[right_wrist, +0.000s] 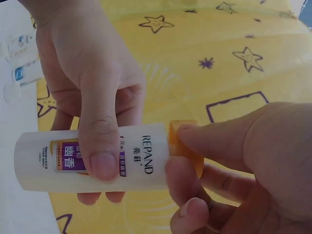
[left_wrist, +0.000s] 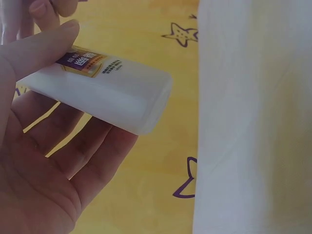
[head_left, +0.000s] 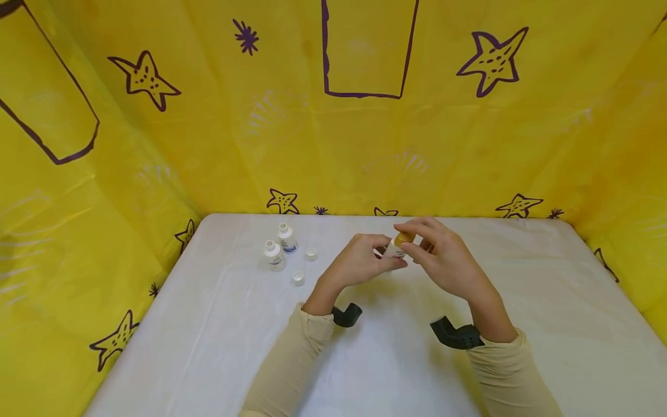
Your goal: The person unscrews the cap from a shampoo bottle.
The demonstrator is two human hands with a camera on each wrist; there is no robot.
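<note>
A small white shampoo bottle (right_wrist: 44, 161) with an orange cap (right_wrist: 187, 151) is held up above the table in both hands. My left hand (head_left: 359, 259) grips the bottle's body, thumb across the printed label and fingers behind it. At the other end my right hand (head_left: 443, 255) pinches the orange cap between thumb and fingers. The cap sits on the bottle's neck; whether it is loose I cannot tell. In the left wrist view the white bottle (left_wrist: 122, 100) is tilted, its base towards the table side, and the cap end is hidden.
To the left on the white table (head_left: 219, 347) stand two open white bottles, one nearer (head_left: 275, 256) and one farther (head_left: 287, 238). Beside them lie two white caps, an upper cap (head_left: 311, 254) and a lower cap (head_left: 298, 278). Yellow cloth (head_left: 292, 139) walls the table.
</note>
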